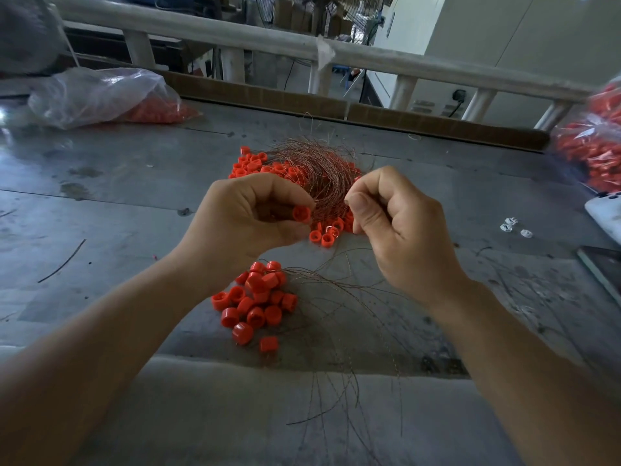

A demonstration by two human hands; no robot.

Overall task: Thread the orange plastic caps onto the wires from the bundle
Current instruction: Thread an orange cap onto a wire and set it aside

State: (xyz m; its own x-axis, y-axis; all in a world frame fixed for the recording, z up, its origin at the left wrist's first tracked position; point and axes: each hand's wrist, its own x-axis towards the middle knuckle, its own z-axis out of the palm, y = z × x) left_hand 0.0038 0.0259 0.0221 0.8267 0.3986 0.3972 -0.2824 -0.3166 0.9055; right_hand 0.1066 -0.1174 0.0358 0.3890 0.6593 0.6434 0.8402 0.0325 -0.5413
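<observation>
My left hand [248,216] pinches one orange cap [301,214] between thumb and fingers, its open end turned toward the right hand. My right hand [396,227] pinches a thin wire near its tip, just right of the cap. Behind both hands lies the tangled wire bundle [319,166] on a heap of loose orange caps [255,164]. A few more loose caps [327,234] lie under the hands. Nearer me sits a cluster of caps threaded on wires [257,299], the wires [339,334] trailing toward the table's front edge.
A clear bag of orange caps [111,95] lies at the back left, another bag [591,142] at the far right. Small white parts [514,227] and a dark flat object [601,264] lie at the right. A stray wire [62,260] lies left on the grey table [134,183].
</observation>
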